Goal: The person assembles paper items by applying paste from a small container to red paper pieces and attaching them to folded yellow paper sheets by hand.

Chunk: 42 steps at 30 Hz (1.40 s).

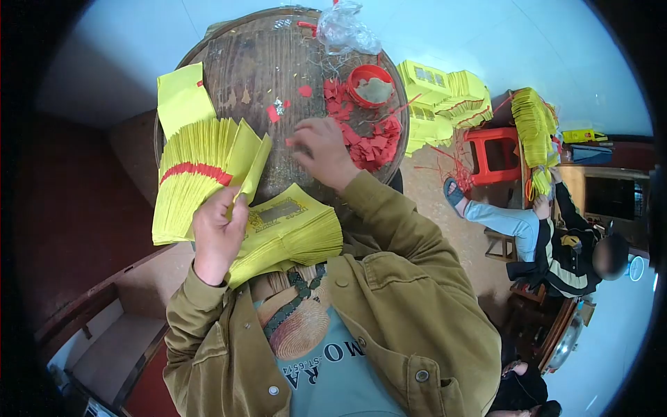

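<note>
My left hand (221,224) grips the edge of a folded yellow paper (253,167) between thumb and fingers. Beside it on the left stands a fanned stack of yellow papers (191,181) with a row of red pieces across it. My right hand (318,147) is over the table with its fingers pinched on a small red paper piece. A second stack of printed yellow papers (306,233) lies at the table's near edge, against my body. Right of my right hand, red paper pieces (372,148) are heaped beside a red bowl (370,86) holding something greyish.
The round wooden table (240,52) also bears a clear plastic bag (345,29) and a flat yellow sheet (184,97). Rightward are yellow stacks (445,94), a red stool (495,154) and a seated person (570,250) handling yellow paper. Another person is partly visible lower right.
</note>
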{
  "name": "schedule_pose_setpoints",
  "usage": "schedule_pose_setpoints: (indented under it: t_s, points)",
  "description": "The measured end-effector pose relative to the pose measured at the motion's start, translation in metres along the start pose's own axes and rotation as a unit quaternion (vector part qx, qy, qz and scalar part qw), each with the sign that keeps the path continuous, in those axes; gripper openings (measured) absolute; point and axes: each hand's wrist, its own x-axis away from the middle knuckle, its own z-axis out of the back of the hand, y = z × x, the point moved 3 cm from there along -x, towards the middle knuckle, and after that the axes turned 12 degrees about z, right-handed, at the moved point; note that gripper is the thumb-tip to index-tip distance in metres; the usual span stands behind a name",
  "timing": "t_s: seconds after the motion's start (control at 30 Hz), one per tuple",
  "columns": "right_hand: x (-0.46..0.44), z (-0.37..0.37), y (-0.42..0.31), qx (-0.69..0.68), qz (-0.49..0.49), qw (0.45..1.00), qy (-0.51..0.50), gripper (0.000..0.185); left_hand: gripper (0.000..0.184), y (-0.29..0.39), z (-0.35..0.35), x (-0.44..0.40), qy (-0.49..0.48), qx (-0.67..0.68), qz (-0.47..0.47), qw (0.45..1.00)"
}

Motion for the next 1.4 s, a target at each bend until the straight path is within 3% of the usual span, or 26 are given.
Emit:
schedule_pose_setpoints:
  t_s: [0.07, 0.2, 0.27, 0.4, 0.47, 0.5, 0.57, 0.77, 0.87, 1.0, 1.07, 1.1, 1.17, 1.2, 1.4]
  points:
    - [0.003, 0.014, 0.005, -0.089, -0.099, 0.988, 0.083, 0.012, 0.016, 0.001, -0.001, -0.002, -0.003, -0.032, -0.026, 0.999]
    - [0.012, 0.038, 0.009, -0.22, -0.199, 0.953, 0.052, 0.008, 0.013, 0.006, -0.004, -0.003, -0.022, -0.061, -0.048, 0.997]
    - [0.016, 0.044, 0.005, -0.384, -0.28, 0.875, 0.093, 0.007, 0.012, 0.007, -0.006, -0.004, -0.02, -0.068, -0.063, 0.996]
    - [-0.005, 0.074, -0.02, -0.472, -0.276, 0.836, 0.052, 0.006, 0.01, 0.006, -0.005, -0.004, -0.04, -0.042, -0.057, 0.997]
    - [-0.025, 0.091, -0.042, -0.294, -0.069, 0.953, 0.014, 0.005, 0.01, 0.008, -0.005, -0.003, -0.05, -0.035, -0.037, 0.997]
    - [-0.033, 0.091, -0.046, -0.302, -0.066, 0.951, 0.014, 0.005, 0.009, 0.008, -0.005, -0.003, -0.064, -0.022, -0.022, 0.997]
    - [-0.046, 0.09, -0.064, -0.199, 0.1, 0.975, -0.024, 0.003, 0.008, 0.003, -0.006, -0.003, -0.054, -0.024, -0.033, 0.998]
    - [-0.061, 0.071, -0.092, -0.076, 0.178, 0.979, -0.06, 0.008, 0.01, 0.001, -0.009, -0.002, -0.08, -0.032, -0.069, 0.994]
    - [-0.066, 0.066, -0.099, -0.024, 0.194, 0.977, -0.089, 0.012, 0.007, 0.002, -0.011, 0.001, -0.08, -0.045, -0.108, 0.99]
    - [-0.077, 0.066, -0.103, 0.011, 0.184, 0.973, -0.135, 0.018, 0.01, 0.007, -0.012, 0.003, -0.134, -0.044, -0.074, 0.987]
    - [-0.091, 0.081, -0.094, -0.072, 0.119, 0.948, -0.287, 0.026, 0.015, 0.001, -0.014, 0.002, -0.15, -0.046, -0.053, 0.986]
    - [-0.088, 0.085, -0.089, -0.073, 0.12, 0.948, -0.287, 0.026, 0.015, 0.0, -0.014, 0.002, -0.149, -0.046, -0.052, 0.986]
    - [-0.079, 0.093, -0.076, -0.227, 0.048, 0.954, -0.191, 0.042, 0.02, 0.003, -0.01, 0.001, -0.102, -0.067, -0.073, 0.99]
    - [-0.072, 0.091, -0.075, -0.204, 0.05, 0.959, -0.19, 0.052, 0.02, 0.005, -0.009, 0.003, -0.1, -0.069, -0.073, 0.99]
    - [-0.037, 0.049, -0.084, -0.274, -0.016, 0.955, -0.108, 0.038, 0.022, 0.001, -0.013, 0.005, -0.088, 0.059, -0.041, 0.993]
